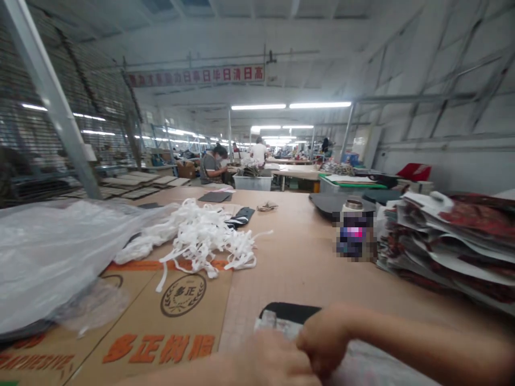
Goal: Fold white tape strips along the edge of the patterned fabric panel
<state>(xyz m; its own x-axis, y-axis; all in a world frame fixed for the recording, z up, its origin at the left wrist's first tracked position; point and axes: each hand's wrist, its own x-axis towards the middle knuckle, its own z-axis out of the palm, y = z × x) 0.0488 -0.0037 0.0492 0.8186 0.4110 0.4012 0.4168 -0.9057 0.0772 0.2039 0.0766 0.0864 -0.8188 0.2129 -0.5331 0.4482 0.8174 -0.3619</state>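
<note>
My right hand (328, 335) is closed, its fingers curled down at the near edge of the table. Right beside it, overlapping it in view, my left hand (271, 359) is blurred, with its fingers bent inward. What the fingers pinch is hidden behind the hands. Just beyond them lies a flat black piece (292, 310) with a rounded corner. A whitish, shiny plastic-like layer (285, 325) covers its nearer part. More pale, glossy material (372, 367) shows under my right forearm.
A tangled heap of white straps (205, 236) lies on the brown table (277, 257), near printed cardboard (140, 316). Clear plastic sheeting (72, 252) covers the left. At right stand a partly pixelated container (354, 205) and stacked patterned pieces (446, 241). People work farther back.
</note>
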